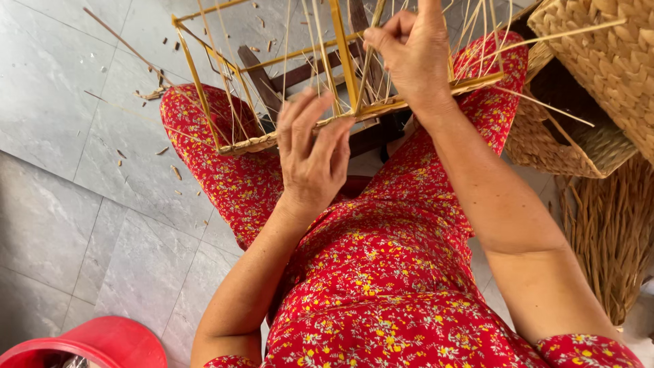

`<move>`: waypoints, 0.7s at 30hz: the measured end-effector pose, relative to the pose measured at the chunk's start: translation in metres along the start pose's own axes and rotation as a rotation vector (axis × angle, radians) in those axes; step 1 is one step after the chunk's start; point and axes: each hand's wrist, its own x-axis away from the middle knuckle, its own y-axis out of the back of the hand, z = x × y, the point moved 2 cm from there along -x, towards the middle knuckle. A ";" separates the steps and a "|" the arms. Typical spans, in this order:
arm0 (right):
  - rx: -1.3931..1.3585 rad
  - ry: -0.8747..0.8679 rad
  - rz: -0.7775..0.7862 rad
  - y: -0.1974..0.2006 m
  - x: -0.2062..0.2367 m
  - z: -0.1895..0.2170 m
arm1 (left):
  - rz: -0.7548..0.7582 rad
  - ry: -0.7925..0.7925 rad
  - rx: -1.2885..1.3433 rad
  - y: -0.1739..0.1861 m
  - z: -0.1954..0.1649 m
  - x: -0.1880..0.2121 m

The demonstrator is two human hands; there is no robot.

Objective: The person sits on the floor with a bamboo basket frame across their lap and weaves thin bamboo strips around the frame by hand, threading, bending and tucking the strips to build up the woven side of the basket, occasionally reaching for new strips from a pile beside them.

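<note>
A rectangular basket frame (204, 88) of yellow bamboo strips rests across my knees, with thin pale uprights standing from its woven lower edge (253, 143). My left hand (310, 153) lies against the near woven edge, fingers curled over it between the uprights. My right hand (414, 51) is higher, pinching a thin strip (364, 68) beside a yellow vertical bar (343, 48). I wear red flowered clothing (388, 272).
Finished woven baskets (606, 54) stand at the right, above a bundle of dried fibre (606, 238). A red plastic bucket (102, 344) sits at the lower left. Fibre scraps (153, 92) litter the grey tiled floor (61, 170). A dark wooden stool (272, 78) lies under the frame.
</note>
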 end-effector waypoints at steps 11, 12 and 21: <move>0.401 0.711 -0.130 0.038 0.020 0.049 | 0.209 0.098 -0.003 -0.023 0.013 -0.017; 0.423 0.673 -0.155 0.038 0.025 0.053 | 0.224 0.107 0.012 -0.023 0.014 -0.018; -0.383 -0.178 0.227 0.023 0.027 0.024 | 0.256 0.125 0.068 -0.018 0.017 -0.013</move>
